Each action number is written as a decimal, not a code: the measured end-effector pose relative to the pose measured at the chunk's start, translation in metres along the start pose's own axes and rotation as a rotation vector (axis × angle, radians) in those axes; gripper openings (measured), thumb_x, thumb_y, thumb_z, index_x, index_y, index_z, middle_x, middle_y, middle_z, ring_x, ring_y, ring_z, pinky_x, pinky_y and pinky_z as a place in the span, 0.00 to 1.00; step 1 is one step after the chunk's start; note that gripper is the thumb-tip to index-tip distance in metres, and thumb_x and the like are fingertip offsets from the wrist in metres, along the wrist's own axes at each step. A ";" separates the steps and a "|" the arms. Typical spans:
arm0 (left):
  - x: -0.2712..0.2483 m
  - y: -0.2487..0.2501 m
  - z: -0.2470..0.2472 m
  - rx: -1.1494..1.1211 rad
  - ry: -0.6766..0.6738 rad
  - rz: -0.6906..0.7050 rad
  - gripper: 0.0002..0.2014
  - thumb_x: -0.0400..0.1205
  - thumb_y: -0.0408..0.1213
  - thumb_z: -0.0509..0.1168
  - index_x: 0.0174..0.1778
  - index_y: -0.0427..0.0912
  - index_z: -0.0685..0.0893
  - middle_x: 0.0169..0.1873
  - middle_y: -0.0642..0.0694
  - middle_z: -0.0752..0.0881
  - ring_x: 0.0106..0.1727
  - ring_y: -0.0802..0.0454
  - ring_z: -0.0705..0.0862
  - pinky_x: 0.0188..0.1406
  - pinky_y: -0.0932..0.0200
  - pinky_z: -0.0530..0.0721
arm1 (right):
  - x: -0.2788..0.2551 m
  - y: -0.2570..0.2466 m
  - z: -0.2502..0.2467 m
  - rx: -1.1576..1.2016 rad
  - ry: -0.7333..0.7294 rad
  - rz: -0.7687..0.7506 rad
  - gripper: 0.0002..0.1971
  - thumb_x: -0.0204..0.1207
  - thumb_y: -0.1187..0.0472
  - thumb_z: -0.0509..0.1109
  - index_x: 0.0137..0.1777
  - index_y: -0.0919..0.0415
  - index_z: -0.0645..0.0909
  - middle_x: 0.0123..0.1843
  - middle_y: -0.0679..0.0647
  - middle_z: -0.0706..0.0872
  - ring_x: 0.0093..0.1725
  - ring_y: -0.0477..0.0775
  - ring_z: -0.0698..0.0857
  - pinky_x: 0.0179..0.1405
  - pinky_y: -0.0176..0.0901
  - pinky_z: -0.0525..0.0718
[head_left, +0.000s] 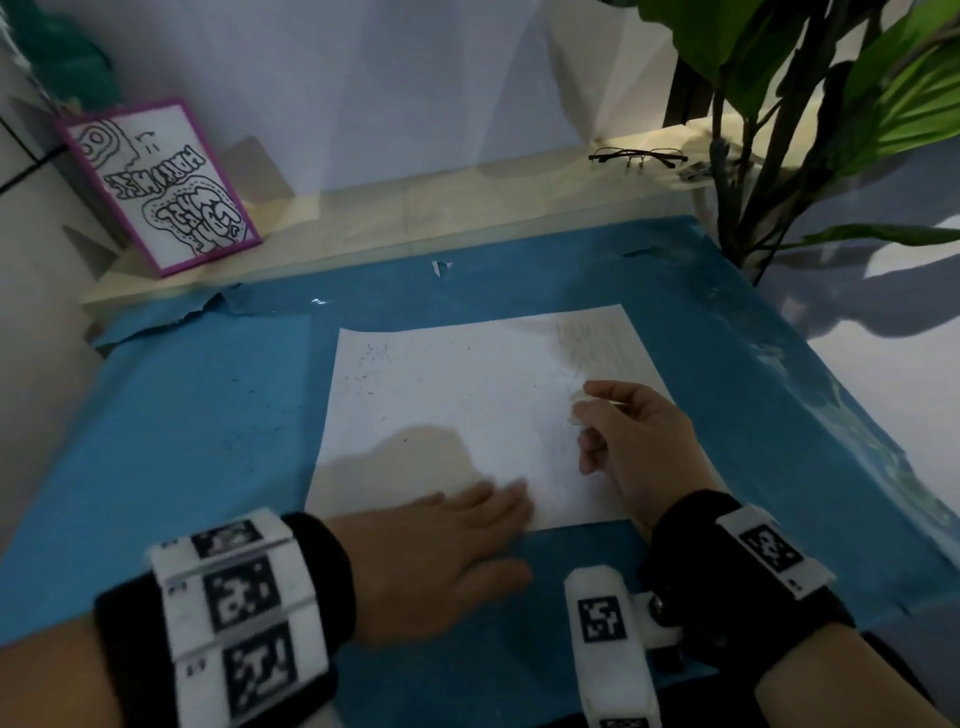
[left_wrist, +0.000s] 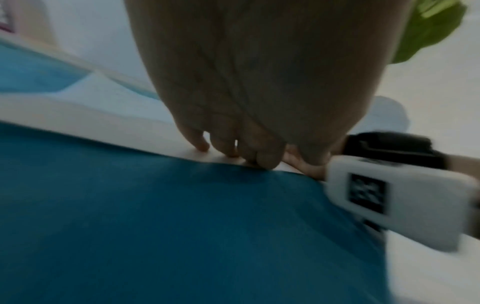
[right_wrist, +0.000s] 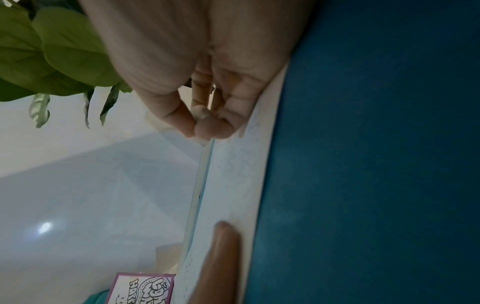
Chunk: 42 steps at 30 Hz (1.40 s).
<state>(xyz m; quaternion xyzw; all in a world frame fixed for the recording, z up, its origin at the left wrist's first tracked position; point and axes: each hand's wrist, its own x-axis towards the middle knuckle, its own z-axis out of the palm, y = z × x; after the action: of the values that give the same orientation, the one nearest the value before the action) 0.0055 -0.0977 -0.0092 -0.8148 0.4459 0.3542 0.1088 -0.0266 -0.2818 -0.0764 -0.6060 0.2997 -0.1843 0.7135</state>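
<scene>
Head view is showing the right hand (head_left: 634, 441) hovering over the right half of the sheet of paper (head_left: 441, 395). Its thumb and forefinger are pinching a small whitish eraser (head_left: 579, 408), and the other fingers are curling loosely underneath. The left hand (head_left: 441, 551) is lying flat with its fingers straight and close together. The fingertips are pressing on the near edge of the paper, and the palm is resting on the blue cover (head_left: 208, 415) that the paper is lying on.

Right wrist view is giving the closer look at the pinch. The eraser (right_wrist: 202, 113) is sitting grubby and rounded between the thumb tip and the fingertips, which the head view is only hinting at. This view is also catching one finger of the left hand (right_wrist: 223, 257) lying along the paper. Left wrist view is showing the left fingertips (left_wrist: 265, 158) meeting the paper right at its border with the cover.

Only the head view is taking in the surroundings. A pair of glasses (head_left: 636, 155) is lying well beyond the far right corner of the paper. A framed drawing (head_left: 161, 184) is leaning beyond its far left corner, and a plant (head_left: 831, 104) is standing off to its right.

Whether the eraser is actually touching the paper is staying unclear in every view. Left wrist view is blurring heavily, and the palm is filling much of it. Faint grey shading near the far right corner of the paper is too dim to read.
</scene>
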 end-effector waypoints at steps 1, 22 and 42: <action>0.006 -0.013 -0.006 -0.007 0.057 -0.132 0.30 0.88 0.52 0.45 0.84 0.41 0.52 0.84 0.45 0.52 0.83 0.49 0.52 0.80 0.55 0.54 | 0.000 0.000 0.000 -0.005 -0.010 0.003 0.04 0.73 0.68 0.71 0.45 0.59 0.82 0.25 0.54 0.81 0.21 0.51 0.77 0.29 0.46 0.79; 0.056 0.007 -0.022 0.107 0.096 0.083 0.27 0.89 0.54 0.38 0.84 0.55 0.39 0.82 0.53 0.33 0.83 0.54 0.34 0.82 0.46 0.41 | -0.002 -0.003 -0.003 0.069 -0.065 0.034 0.02 0.74 0.69 0.70 0.43 0.62 0.83 0.27 0.57 0.82 0.25 0.53 0.77 0.24 0.45 0.76; 0.109 -0.065 -0.099 -0.004 0.336 -0.403 0.38 0.85 0.61 0.46 0.84 0.46 0.39 0.84 0.46 0.37 0.84 0.43 0.40 0.80 0.40 0.47 | -0.011 -0.010 -0.007 -0.014 -0.115 0.064 0.04 0.72 0.67 0.73 0.44 0.59 0.87 0.24 0.55 0.82 0.24 0.50 0.78 0.28 0.41 0.79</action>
<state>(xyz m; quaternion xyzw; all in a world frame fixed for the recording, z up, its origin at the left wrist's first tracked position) 0.1431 -0.1797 -0.0202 -0.9348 0.2856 0.1861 0.1000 -0.0381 -0.2826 -0.0647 -0.6107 0.2785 -0.1242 0.7308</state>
